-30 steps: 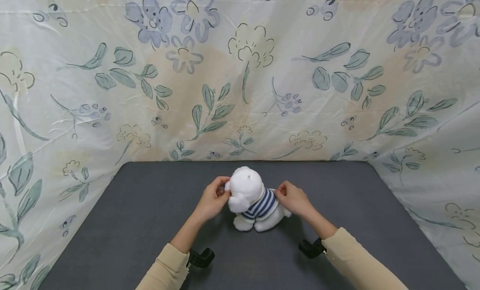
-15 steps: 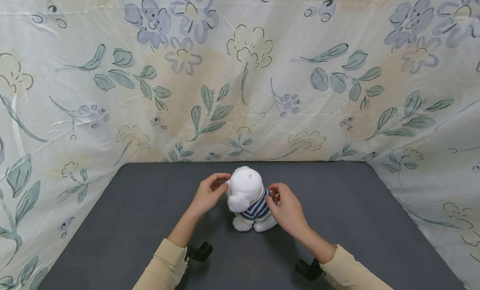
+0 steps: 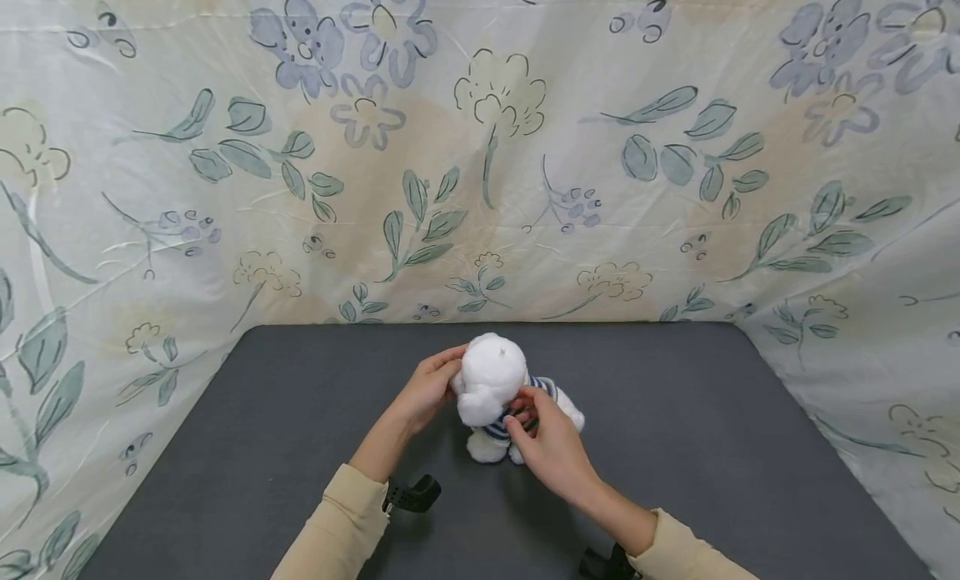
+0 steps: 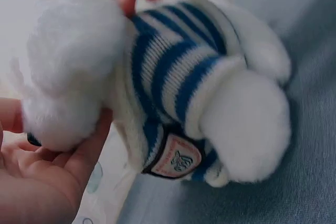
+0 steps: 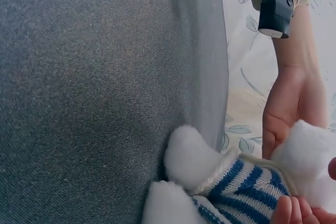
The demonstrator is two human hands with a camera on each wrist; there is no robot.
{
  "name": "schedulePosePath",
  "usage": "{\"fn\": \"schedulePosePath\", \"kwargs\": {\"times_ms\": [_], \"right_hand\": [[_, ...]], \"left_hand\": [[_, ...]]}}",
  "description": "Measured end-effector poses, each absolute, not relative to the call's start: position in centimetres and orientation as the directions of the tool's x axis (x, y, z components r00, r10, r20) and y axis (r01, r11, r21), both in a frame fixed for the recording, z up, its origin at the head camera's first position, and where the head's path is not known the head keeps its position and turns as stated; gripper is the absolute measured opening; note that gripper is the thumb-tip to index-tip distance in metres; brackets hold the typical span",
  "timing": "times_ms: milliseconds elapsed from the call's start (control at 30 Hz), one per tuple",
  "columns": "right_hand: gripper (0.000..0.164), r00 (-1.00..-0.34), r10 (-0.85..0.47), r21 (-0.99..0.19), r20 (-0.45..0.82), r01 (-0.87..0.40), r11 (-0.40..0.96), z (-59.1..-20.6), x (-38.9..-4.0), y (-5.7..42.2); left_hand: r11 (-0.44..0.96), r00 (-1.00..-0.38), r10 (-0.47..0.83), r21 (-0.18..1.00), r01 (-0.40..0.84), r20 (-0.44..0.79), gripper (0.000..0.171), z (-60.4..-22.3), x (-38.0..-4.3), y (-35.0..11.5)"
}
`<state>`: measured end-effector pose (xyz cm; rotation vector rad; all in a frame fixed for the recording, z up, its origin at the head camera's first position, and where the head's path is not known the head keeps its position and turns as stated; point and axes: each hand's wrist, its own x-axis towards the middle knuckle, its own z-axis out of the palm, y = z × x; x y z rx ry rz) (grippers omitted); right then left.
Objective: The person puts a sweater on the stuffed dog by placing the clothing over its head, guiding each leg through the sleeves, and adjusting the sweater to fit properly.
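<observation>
A white plush dog in a blue-and-white striped knit sweater sits on the dark table. Its round head faces toward the lower left in the head view. My left hand holds the head at its left side; in the left wrist view, the thumb and fingers cup the muzzle. A shield-shaped patch shows on the sweater's front. My right hand is in front of the sweater by the neck, fingers loosely bent and thumb apart. Its fingertips overlap the sweater in the right wrist view.
The dark grey cloth-covered table extends around the plush dog. A floral curtain hangs behind it and down both sides. Black cameras are strapped at the left wrist and the right wrist.
My right hand has let go at the sweater's back and moved left and forward across the dog to its neck. My left hand has briefly loosened and closed in on the head again.
</observation>
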<state>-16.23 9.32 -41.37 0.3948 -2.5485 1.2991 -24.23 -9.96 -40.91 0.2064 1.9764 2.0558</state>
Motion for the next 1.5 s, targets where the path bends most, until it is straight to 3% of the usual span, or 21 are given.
{"fn": "schedulePosePath", "kwargs": {"times_ms": [567,900,1200,1367,1500], "right_hand": [[0.048,-0.922,-0.070,-0.771,0.382,-0.359,0.527,-41.0,-17.8,10.7],[0.047,-0.867,-0.179,-0.709,0.465,-0.485,0.511,-41.3,-19.1,11.9],[0.044,-0.851,-0.241,-0.741,0.467,-0.525,0.418,-40.9,-20.1,12.9],[0.042,-0.859,-0.274,-0.757,0.432,-0.511,0.409,-39.4,-19.2,12.8],[0.045,-0.860,-0.302,-0.744,0.412,-0.508,0.433,-40.9,-20.2,13.4]], "left_hand": [[-0.066,-0.932,0.356,0.993,-0.095,-0.065,0.067,-40.3,-21.7,-10.2],[-0.053,-0.974,0.219,0.996,-0.074,-0.061,0.037,-39.8,-21.1,-9.7],[-0.016,-0.982,0.187,1.000,-0.007,-0.004,0.030,-40.2,-20.6,-9.1],[0.073,-0.987,0.157,0.997,0.039,0.027,0.027,-40.8,-20.5,-8.8],[0.149,-0.986,0.161,0.986,0.069,0.045,0.028,-41.1,-20.3,-9.0]]}}
